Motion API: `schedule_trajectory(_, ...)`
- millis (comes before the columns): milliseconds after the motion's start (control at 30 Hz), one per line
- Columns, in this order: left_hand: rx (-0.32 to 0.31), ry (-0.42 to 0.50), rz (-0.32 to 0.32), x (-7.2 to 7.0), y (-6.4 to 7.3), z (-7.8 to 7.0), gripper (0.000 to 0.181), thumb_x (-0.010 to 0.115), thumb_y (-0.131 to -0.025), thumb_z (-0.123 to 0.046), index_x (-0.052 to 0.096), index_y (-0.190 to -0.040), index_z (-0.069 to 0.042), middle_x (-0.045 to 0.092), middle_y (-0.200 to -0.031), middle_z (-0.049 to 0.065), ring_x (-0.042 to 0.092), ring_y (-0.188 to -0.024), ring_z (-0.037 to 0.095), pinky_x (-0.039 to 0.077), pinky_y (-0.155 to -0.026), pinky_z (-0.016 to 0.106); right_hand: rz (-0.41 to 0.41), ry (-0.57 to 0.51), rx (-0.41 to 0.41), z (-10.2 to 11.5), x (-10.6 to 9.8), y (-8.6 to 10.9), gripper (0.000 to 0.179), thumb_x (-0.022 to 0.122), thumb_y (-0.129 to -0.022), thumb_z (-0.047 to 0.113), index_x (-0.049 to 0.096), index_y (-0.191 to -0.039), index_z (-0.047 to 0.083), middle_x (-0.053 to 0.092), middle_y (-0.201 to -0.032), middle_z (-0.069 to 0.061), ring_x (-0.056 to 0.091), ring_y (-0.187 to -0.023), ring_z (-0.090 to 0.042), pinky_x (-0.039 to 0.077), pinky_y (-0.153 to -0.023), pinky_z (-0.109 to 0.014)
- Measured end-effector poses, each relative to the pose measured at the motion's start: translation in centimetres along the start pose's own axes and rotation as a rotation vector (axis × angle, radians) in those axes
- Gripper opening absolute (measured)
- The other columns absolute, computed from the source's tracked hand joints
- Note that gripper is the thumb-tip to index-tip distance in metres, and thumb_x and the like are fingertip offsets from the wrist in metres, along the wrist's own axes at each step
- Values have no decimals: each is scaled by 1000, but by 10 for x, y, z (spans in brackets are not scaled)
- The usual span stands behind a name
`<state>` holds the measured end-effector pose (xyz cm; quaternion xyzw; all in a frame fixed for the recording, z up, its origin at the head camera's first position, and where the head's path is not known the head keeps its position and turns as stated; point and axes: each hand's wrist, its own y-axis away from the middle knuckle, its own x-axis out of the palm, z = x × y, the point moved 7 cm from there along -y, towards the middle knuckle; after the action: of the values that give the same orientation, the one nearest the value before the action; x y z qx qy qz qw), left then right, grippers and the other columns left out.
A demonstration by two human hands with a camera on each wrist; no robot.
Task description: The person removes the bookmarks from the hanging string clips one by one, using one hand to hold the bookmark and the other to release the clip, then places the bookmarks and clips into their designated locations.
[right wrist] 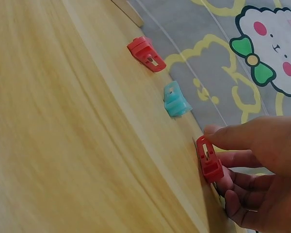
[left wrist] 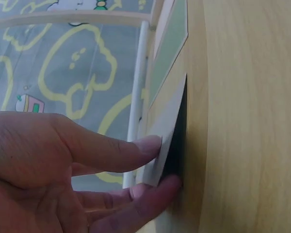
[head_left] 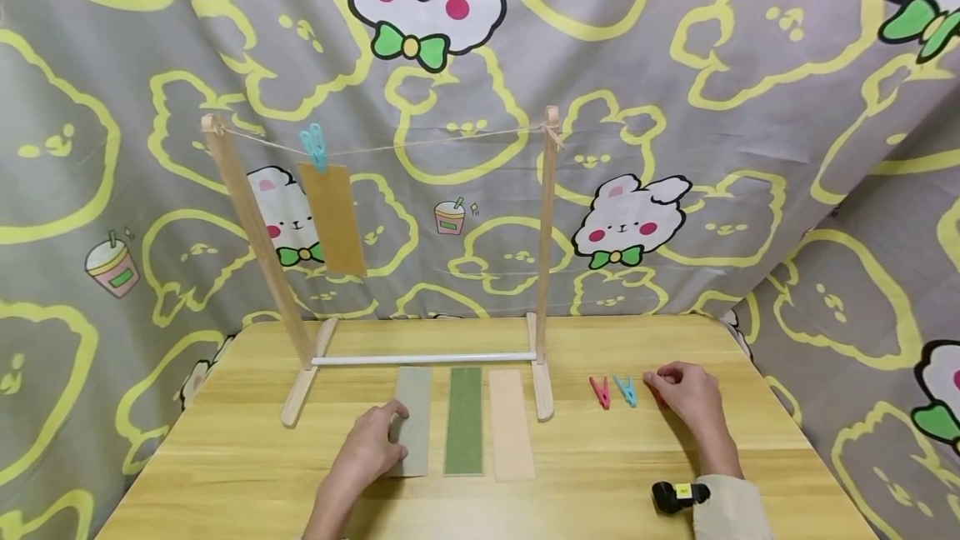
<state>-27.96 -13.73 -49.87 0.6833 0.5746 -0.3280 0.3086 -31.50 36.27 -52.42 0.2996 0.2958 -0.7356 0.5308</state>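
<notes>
My left hand (head_left: pixel 369 442) pinches the left edge of a grey rectangular strip (head_left: pixel 414 423) on the table. In the left wrist view, thumb and fingers lie on either side of this strip (left wrist: pixel 169 131), whose near edge is tilted up off the wood. Over to the right, my right hand (head_left: pixel 687 397) holds a red clothespin (right wrist: pixel 209 160) between thumb and fingers, close to the tabletop. Beside that hand lie a blue clothespin (head_left: pixel 625 391) and another red clothespin (head_left: pixel 600 392). A green strip (head_left: pixel 464 422) and a peach strip (head_left: pixel 512 425) lie flat next to the grey one.
A wooden stand (head_left: pixel 546 248) with a string (head_left: pixel 435 142) between its posts stands behind the strips. From the string hangs a tan-brown strip (head_left: pixel 335 219), clipped by a blue clothespin (head_left: pixel 315 148). A white rod (head_left: pixel 423 358) joins the feet. Patterned cloth (head_left: pixel 480 215) hangs behind the table.
</notes>
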Motion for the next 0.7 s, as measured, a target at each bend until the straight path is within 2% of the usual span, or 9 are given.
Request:
schedule_trajectory(133, 7, -46, -2, 1, 1, 1, 47, 85, -73, 7, 67, -116, 0, 61, -103, 22, 58, -88, 29, 58, -72, 46, 6, 6, 12, -1, 1, 1, 37, 76, -93, 28, 72, -103, -7, 70, -90, -16, 64, -84, -31, 54, -75, -50)
schedule_trajectory(233, 9, -67, -9, 1, 1, 1, 48, 85, -73, 5, 67, -116, -2, 61, -104, 22, 59, -90, 31, 58, -74, 50, 3, 14, 3, -1, 1, 1, 36, 76, -93, 28, 72, -103, -7, 70, -91, -16, 64, -85, -32, 55, -76, -50)
schedule_trajectory(533, -28, -142, -7, 4, 2, 2, 50, 87, -73, 1, 67, -119, -4, 61, -107, 21, 61, -88, 30, 58, -65, 48, 1, 21, -13, -1, 1, 1, 38, 76, -93, 28, 71, -104, -8, 70, -92, -18, 64, -86, -34, 54, -77, -51)
schedule_trajectory(700, -29, -122, -17, 2, 2, 4, 51, 87, -72, 1, 68, -118, -4, 61, -105, 21, 62, -86, 31, 58, -64, 48, 23, -3, -5, -3, 1, 1, 43, 74, -95, 31, 70, -110, -9, 70, -96, -20, 64, -88, -34, 55, -79, -52)
